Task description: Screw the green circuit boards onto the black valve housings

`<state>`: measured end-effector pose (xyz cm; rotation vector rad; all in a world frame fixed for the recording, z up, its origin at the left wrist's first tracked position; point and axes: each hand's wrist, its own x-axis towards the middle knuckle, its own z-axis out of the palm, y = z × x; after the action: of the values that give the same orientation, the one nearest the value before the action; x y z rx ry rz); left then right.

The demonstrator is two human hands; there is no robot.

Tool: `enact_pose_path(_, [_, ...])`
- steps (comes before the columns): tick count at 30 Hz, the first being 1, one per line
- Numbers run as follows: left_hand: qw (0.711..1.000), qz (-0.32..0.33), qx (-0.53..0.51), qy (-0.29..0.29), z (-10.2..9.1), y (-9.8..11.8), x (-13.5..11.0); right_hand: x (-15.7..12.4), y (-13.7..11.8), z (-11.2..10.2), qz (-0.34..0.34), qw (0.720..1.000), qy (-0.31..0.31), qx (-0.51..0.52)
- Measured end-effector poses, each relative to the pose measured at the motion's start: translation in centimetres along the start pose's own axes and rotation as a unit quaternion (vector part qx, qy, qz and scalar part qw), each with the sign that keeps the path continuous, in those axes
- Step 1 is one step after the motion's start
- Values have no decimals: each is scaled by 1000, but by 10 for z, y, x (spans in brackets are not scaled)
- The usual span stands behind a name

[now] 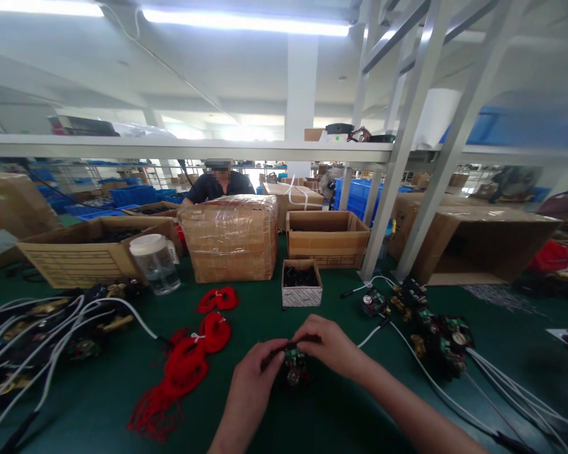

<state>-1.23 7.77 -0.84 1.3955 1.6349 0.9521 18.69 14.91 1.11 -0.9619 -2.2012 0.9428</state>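
In the head view, a small electronic assembly point(294, 371) with a green circuit board, black body and round silvery part sits low in the middle, just above the green tabletop or on it; I cannot tell which. My left hand point(259, 372) is closed at its left side, thumb and fingers pinching a thin dark part point(284, 348) along its upper edge. From the right, my right hand point(330, 343) pinches the other end of this dark part, fingers curled over it. The fingers hide some of the assembly.
Red cord bundles point(185, 366) lie left. Similar assemblies with white cables stand at the far left point(82, 347) and right point(447, 340). Ahead are a small box of black parts point(301, 295), a water jug point(156, 265), cartons point(231, 243) and metal shelf posts point(383, 202). A person point(222, 183) sits beyond.
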Motion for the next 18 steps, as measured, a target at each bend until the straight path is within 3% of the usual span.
enact_pose_path(8, [995,0,-85,-55,10,-18,-14,-20,6,7,3,999,12,49])
enact_pose_path(18, [998,9,-62,-21,19,-10,-24,-35,6,13,45,996,-17,81])
